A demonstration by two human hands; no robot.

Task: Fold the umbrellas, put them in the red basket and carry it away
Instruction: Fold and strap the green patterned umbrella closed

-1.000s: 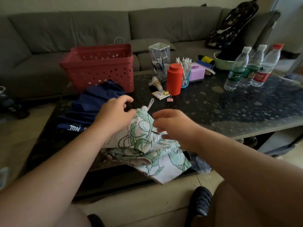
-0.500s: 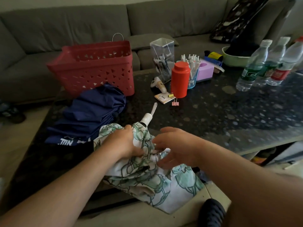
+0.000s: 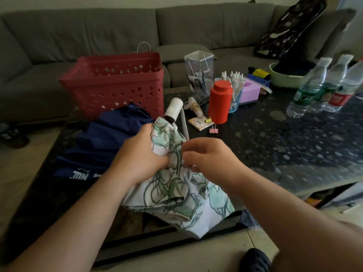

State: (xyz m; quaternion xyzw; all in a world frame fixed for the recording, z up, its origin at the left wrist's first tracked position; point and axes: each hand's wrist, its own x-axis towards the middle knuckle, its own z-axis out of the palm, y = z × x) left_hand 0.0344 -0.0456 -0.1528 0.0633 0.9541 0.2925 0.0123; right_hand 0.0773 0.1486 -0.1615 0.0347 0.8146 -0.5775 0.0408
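Worktop carries all; red basket at far left corner, mouth up, ready for loading. Navy umbrella lies collapsed before it, white print partly reads "NIL". Floral umbrella at near edge: left hand grips canopy bunched, right hand pinches folds, likely to tidy them. Bottle labels unreadable.

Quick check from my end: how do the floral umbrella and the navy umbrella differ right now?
The floral umbrella is white with green leaf outlines; the navy umbrella is plain dark blue with white lettering. The floral umbrella is gripped by the left hand and pinched by the right hand; the navy umbrella lies untouched on the table. The floral one shows a white handle; the navy one's is hidden. Both have loose canopies and sit outside the red basket.
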